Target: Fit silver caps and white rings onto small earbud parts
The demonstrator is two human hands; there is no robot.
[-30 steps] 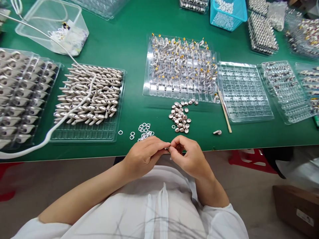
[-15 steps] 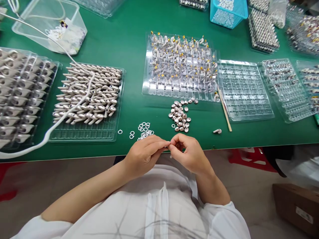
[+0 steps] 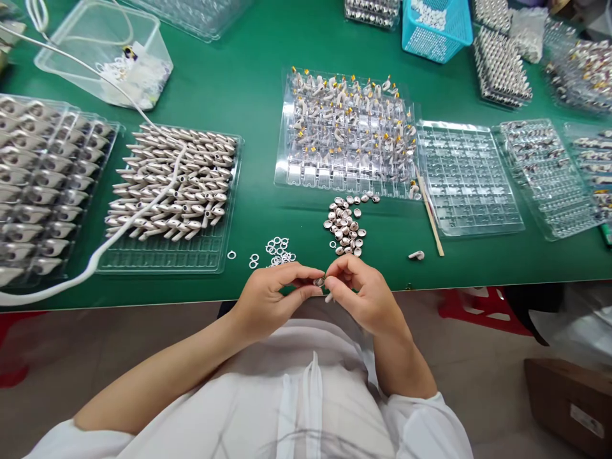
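Note:
My left hand (image 3: 272, 296) pinches a small round silvery cap (image 3: 318, 282) between thumb and fingertips at the table's front edge. Against it, my right hand (image 3: 361, 292) is closed on a small earbud part, whose pale stem (image 3: 329, 298) sticks out below the thumb; its rest is hidden by the fingers. Just beyond my hands lies a pile of round metallic caps (image 3: 345, 223). Loose white rings (image 3: 280, 250) are scattered by my left hand. To the right, a single pale earbud shell (image 3: 415, 255) rests on the green table.
A clear tray of earbud parts with orange tabs (image 3: 349, 127) stands ahead. Beside it are a thin wooden stick (image 3: 430, 217) and another clear tray (image 3: 471, 178). Left, a white cable (image 3: 138, 223) crosses a tray of beige shells (image 3: 191, 172). A blue basket (image 3: 435, 38) sits behind.
The fingers of my left hand have lifted and parted from the thumb somewhat, so the round cap between them now shows. My right hand stays almost in place. The view has shifted slightly.

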